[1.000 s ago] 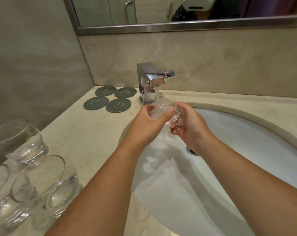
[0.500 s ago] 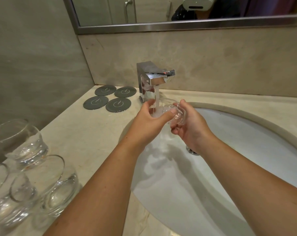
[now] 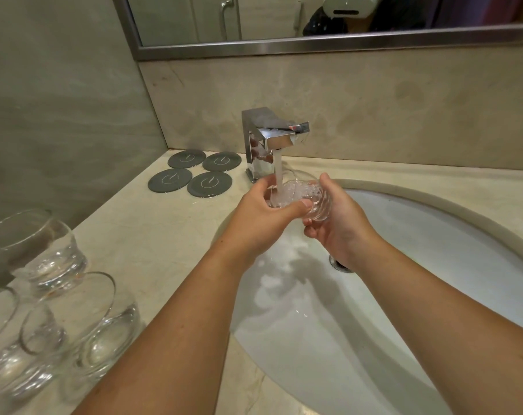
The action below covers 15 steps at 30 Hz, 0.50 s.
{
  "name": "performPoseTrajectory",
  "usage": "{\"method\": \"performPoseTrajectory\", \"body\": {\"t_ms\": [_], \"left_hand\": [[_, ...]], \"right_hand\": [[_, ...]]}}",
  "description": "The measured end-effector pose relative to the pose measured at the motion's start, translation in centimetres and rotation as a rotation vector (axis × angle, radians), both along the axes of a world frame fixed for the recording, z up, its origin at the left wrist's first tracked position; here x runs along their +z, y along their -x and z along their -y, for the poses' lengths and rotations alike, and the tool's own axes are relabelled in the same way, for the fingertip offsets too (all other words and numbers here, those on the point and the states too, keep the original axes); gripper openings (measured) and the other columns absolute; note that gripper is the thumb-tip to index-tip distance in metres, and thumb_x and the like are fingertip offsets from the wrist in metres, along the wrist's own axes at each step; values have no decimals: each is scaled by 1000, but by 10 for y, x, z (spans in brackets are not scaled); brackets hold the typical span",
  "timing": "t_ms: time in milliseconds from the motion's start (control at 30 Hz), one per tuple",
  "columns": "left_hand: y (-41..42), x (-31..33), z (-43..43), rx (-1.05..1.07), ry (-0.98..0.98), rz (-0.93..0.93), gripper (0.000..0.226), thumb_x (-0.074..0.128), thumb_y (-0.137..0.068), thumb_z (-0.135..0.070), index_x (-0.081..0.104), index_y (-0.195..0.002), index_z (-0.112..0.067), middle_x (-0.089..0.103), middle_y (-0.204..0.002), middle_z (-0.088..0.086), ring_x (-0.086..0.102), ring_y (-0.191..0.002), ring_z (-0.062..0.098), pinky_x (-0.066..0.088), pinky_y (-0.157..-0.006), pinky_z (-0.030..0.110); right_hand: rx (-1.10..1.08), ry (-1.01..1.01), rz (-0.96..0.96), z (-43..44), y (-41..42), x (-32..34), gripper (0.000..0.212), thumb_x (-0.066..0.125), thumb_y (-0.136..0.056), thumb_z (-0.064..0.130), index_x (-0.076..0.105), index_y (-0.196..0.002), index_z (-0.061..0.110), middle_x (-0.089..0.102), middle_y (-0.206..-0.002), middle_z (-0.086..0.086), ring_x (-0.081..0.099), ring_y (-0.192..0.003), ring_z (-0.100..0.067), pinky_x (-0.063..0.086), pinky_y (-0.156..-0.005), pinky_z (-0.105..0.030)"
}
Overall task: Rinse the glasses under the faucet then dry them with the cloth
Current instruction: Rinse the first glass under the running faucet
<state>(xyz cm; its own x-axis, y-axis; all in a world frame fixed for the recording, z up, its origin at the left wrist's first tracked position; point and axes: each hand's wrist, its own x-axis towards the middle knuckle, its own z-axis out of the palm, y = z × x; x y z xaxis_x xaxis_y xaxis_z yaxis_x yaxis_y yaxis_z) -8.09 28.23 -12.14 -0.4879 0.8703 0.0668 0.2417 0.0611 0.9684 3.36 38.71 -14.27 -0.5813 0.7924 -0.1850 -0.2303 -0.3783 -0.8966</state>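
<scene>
Over the white basin [image 3: 434, 280], directly below the square chrome faucet [image 3: 264, 139], a clear glass [image 3: 299, 193] was held between both hands, with the stream of water [image 3: 277, 172] falling into it. The left hand [image 3: 260, 223] curled round the near side, its thumb laid across the front wall. The right hand [image 3: 341, 226] gripped the other side and the base, its fingers wrapped beneath. Splashing water and the transparent wall made the glass's outline hard to trace, and the fingertips behind it could not be made out. The drain [image 3: 342, 265] showed only as a sliver past the right wrist. On the beige counter [image 3: 152, 235] to the left stood several empty glasses [image 3: 53, 259], overlapping one another and cut off by the frame edge, so their number could not be told. Four grey coasters [image 3: 205, 172] lay beside the faucet's base.
</scene>
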Motion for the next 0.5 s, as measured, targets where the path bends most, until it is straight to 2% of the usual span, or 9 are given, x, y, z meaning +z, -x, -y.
{"method": "performPoseTrajectory", "body": {"t_ms": [67,167,233,300,367,433,500], "left_hand": [[1,-3,-2,-23,6,21,81,87,-67,-50,60,-141,-33,76,-125,-9,72,-117,11,54,-110,41],[-2,-3,-2,-42,57,55,103,86,-59,-74,52,-149,-35,71,-135,-12,67,-127,10,52,-113,43],[-4,-3,-2,-3,75,72,113,84,-54,-84,51,-148,-30,70,-136,-8,69,-122,13,56,-107,42],[-2,-3,-1,43,73,83,102,85,-54,-79,56,-138,-29,72,-130,-4,74,-111,16,61,-100,41],[0,-2,-1,64,63,69,92,86,-52,-74,60,-130,-33,76,-123,-7,76,-109,12,60,-103,47],[1,-2,-1,49,54,48,91,87,-52,-69,61,-132,-35,76,-124,-11,74,-113,9,57,-106,48],[1,-2,0,37,56,30,90,89,-54,-64,61,-134,-36,75,-125,-13,74,-113,9,56,-108,48]], "right_hand": [[-42,-23,-19,0,0,-1,32,56,-107,45,63,-120,16,60,-77,-4,48,-50,-15,35,-45,-27],[-95,-60,-18,0,-1,0,19,60,-105,37,67,-114,23,64,-85,-3,50,-51,-16,37,-48,-27],[-127,-90,-17,2,0,1,15,62,-104,34,68,-115,26,67,-91,-2,53,-53,-17,39,-49,-28],[-153,-114,-18,2,0,2,13,63,-105,31,68,-115,28,68,-93,-1,56,-58,-18,39,-50,-28],[-144,-112,-21,0,1,0,18,63,-104,33,70,-118,24,68,-100,-5,58,-60,-19,41,-50,-29],[-99,-87,1,-2,2,0,34,60,-103,43,69,-124,18,68,-103,-8,59,-60,-18,41,-49,-30],[-49,-38,52,-2,1,0,47,52,-105,56,71,-120,15,68,-92,-5,56,-57,-16,39,-49,-30]]}}
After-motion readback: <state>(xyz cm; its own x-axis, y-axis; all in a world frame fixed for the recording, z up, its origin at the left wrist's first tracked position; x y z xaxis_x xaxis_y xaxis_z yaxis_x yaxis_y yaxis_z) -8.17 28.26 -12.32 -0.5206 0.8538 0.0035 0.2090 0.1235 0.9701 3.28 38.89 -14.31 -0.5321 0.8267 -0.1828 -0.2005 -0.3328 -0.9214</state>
